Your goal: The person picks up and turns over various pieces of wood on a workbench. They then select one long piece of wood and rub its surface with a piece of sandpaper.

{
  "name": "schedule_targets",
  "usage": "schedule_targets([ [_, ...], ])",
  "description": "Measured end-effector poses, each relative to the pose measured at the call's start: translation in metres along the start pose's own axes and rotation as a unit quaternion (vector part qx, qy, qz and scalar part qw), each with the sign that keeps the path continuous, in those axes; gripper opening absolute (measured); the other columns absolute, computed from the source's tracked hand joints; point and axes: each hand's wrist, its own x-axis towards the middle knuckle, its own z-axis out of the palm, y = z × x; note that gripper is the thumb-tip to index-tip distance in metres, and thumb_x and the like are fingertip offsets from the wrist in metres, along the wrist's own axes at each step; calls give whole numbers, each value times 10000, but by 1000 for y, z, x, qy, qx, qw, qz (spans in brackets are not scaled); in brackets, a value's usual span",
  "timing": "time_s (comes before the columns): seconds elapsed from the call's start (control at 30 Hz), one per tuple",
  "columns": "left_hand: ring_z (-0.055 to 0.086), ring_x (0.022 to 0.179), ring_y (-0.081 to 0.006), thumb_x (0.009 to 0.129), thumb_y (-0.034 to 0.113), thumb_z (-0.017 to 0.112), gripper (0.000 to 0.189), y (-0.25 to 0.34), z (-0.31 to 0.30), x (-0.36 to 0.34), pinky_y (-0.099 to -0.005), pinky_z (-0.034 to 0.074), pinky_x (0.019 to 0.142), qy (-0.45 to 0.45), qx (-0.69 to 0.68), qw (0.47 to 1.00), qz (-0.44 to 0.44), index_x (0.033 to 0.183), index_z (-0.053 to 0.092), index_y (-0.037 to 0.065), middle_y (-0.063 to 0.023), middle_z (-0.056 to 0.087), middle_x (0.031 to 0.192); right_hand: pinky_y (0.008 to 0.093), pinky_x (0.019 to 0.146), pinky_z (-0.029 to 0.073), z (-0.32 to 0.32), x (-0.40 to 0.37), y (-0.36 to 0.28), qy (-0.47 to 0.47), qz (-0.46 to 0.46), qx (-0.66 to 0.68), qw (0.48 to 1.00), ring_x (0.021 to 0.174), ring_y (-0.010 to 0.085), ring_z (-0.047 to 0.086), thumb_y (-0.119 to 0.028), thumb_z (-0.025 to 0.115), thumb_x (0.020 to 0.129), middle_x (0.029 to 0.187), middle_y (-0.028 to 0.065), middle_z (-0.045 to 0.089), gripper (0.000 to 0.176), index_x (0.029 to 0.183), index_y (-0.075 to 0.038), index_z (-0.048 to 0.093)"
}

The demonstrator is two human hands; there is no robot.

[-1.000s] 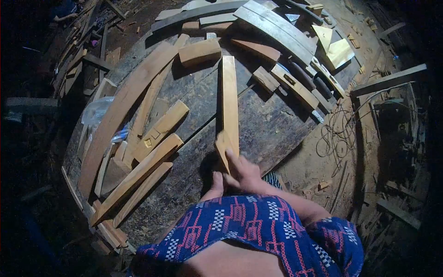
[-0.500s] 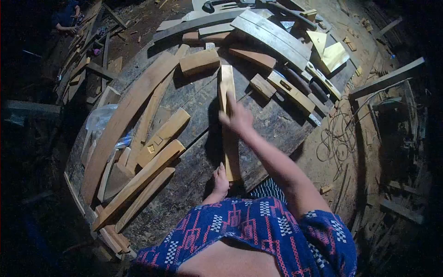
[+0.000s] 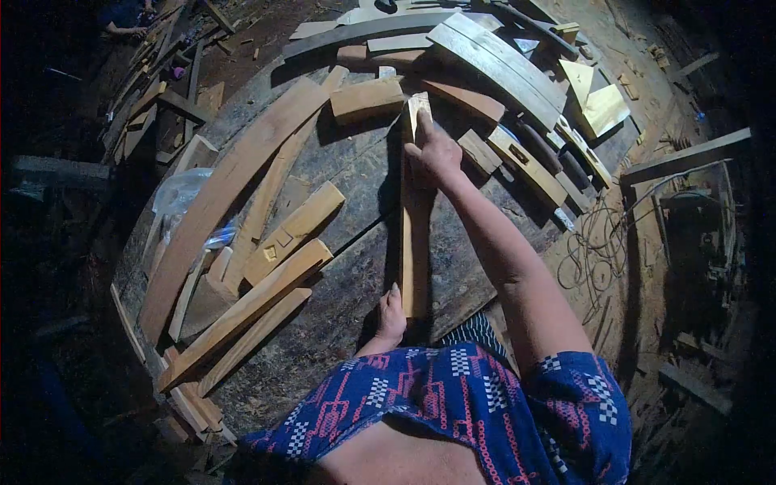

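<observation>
A long, squared wooden beam (image 3: 415, 250) lies on the workbench, running straight away from my body. My left hand (image 3: 391, 319) grips its near end from the left side, with the fingers partly hidden. Toward the far end, my right hand (image 3: 439, 157) clasps the beam from above, index finger pointing along the top and thumb over the left side. A short wood block (image 3: 368, 99) sits just left of the beam's far tip. To the right of my right hand are a small block (image 3: 480, 151) and a wooden hand plane (image 3: 527, 167).
Curved planks (image 3: 230, 202) and several cut pieces, one a mortised block (image 3: 293, 233), lie at left on the workbench (image 3: 356, 303). Wide grey boards (image 3: 497, 69) lie at the back right. Tangled cord (image 3: 596, 250) is on the ground. Another person's arm (image 3: 125, 30) shows far left.
My right hand has moved farther along the beam, away from me. My left hand stays at the near end. The whole view has shifted slightly.
</observation>
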Motion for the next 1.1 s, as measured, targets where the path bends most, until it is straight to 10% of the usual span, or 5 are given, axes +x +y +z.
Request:
schedule_targets([
  [0.17, 524, 700, -201, 896, 429, 334, 473, -5, 6, -8, -315, 435, 625, 119, 152, 959, 209, 851, 531, 1, -84, 527, 725, 433, 741, 446, -2, -44, -5, -29, 42, 12, 999, 895, 355, 559, -420, 574, 703, 1028, 181, 560, 753, 1339, -221, 223],
  [0.27, 528, 628, -187, 888, 452, 330, 492, 30, 3, -14, -293, 446, 472, -25, -7, 982, -185, 853, 527, 2, -93, 528, 748, 444, 627, 449, 4, -151, -7, -30, -69, 44, 996, 725, 343, 561, -375, 601, 689, 864, 161, 537, 763, 1341, -224, 234],
  [0.43, 524, 594, -177, 886, 459, 327, 494, 10, 4, -7, -281, 431, 418, 6, -45, 995, -87, 849, 527, 9, -80, 523, 724, 380, 523, 456, -9, -250, -6, -101, -167, 67, 978, 623, 293, 561, -317, 654, 633, 799, 127, 505, 801, 1329, -184, 279],
  [0.77, 520, 623, -135, 878, 470, 351, 460, -30, 2, 7, -268, 417, 397, 55, 40, 995, 76, 829, 516, 43, -27, 484, 638, 388, 767, 444, 21, -3, 12, 102, -35, 24, 994, 888, 334, 572, -421, 611, 676, 975, 167, 591, 736, 1304, -181, 311],
  [1.1, 517, 573, -142, 883, 458, 339, 439, -14, 3, -3, -268, 422, 415, 6, -62, 993, -104, 858, 519, 59, -39, 498, 650, 400, 544, 470, -7, -248, -2, -113, -151, 41, 981, 649, 298, 576, -331, 665, 622, 832, 126, 516, 836, 1337, -182, 258],
])
